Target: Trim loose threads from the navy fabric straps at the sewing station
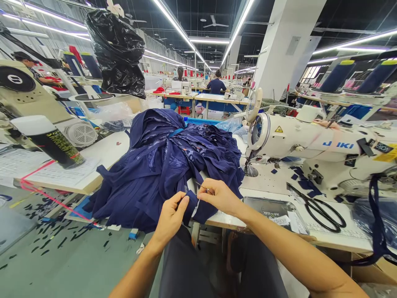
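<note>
My left hand [171, 213] is closed, thumb against forefinger, on the end of a navy fabric strip [190, 203] above the table's front edge. Just to its right, my right hand [219, 197] grips a small, thin, pointed metal tool [206, 188]; its exact kind is too small to make out. The tool's tip points left toward the strip. Behind both hands lies a big heap of navy garments [151, 165], tied near the top with a light blue band [176, 132]. Loose straps hang from the heap over the table's front edge.
At right stands a white sewing machine [310, 136] with navy scraps beside it. Black scissors [322, 211] and a metal tray [276, 211] lie in front. A spray can [51, 140] stands at left, under a hanging black bag [116, 54]. Other people sit further back.
</note>
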Demonstrator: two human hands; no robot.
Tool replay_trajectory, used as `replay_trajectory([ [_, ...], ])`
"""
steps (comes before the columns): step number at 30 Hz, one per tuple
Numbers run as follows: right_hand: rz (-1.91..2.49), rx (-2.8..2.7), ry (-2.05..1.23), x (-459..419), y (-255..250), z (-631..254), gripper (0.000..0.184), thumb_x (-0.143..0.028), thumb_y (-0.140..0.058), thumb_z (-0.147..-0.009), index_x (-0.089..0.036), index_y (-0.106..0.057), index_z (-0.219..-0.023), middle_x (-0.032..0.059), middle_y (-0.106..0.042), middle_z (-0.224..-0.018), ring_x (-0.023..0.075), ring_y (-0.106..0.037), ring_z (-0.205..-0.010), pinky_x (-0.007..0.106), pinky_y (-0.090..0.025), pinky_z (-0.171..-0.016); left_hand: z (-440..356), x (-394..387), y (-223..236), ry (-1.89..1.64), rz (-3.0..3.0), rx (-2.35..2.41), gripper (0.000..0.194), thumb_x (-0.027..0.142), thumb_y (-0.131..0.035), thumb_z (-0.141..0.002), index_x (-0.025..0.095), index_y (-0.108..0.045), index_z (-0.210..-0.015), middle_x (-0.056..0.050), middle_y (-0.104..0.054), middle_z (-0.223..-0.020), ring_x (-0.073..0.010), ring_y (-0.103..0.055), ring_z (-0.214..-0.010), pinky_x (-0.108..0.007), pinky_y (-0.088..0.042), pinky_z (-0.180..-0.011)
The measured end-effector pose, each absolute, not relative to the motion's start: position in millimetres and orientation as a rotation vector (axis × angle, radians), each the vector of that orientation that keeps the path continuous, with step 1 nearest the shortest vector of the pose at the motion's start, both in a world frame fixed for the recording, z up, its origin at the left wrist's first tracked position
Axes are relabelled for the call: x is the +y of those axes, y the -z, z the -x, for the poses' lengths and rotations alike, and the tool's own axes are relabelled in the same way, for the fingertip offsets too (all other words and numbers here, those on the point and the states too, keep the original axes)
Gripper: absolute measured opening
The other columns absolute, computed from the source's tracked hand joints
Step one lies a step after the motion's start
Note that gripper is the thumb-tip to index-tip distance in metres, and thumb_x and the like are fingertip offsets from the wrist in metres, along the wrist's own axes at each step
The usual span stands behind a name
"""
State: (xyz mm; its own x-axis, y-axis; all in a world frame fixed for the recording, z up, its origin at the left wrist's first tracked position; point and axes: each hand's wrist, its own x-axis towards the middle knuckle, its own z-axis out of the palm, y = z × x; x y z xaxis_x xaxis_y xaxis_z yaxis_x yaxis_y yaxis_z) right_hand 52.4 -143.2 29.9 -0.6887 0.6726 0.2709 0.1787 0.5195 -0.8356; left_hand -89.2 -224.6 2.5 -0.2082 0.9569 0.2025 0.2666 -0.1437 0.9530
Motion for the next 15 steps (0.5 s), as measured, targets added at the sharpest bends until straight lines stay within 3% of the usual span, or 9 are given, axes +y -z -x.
replay_trajectory([
  [6, 0.406, -2.237, -0.794, -160.6, -31.2, -54.4, 0.014, -0.01, -0.047, -0.078, -0.016, -0.047, -0.065, 0.0004, -0.048, -0.078, 0.0075, -0.043, -0.061, 0.02, -0.035, -0.056, 92.2, -222.2, -6.1, -1.321, -1.536, 1.461, 0.028, 0.038, -0.042, -0.079, 0.016, -0.05, -0.064, 0.004, -0.04, -0.055, -0.0086, -0.034, -0.052, -0.02, -0.032, -0.05],
  [10, 0.134, -2.46, -0.67, -166.7, -26.6, -52.0, 0.015, -0.008, -0.034, -0.082, -0.017, -0.043, -0.075, -0.0004, -0.049, -0.07, 0.0085, -0.044, -0.059, 0.019, -0.036, -0.054, 96.5, -220.7, -10.1, -1.166, -1.732, 1.396, 0.03, 0.032, -0.039, -0.08, 0.016, -0.046, -0.056, 0.004, -0.043, -0.055, -0.009, -0.037, -0.054, -0.02, -0.032, -0.053],
  [15, 0.016, -2.624, 0.161, -123.5, -33.3, -62.3, 0.021, -0.011, -0.029, -0.085, -0.017, -0.046, -0.074, 0.0033, -0.05, -0.072, 0.0105, -0.034, -0.046, 0.024, -0.024, -0.042, 108.0, -222.5, -13.9, -0.971, -1.834, 1.483, 0.033, 0.035, -0.038, -0.081, 0.016, -0.044, -0.055, 0.005, -0.034, -0.05, -0.0079, -0.029, -0.049, -0.021, -0.025, -0.048],
])
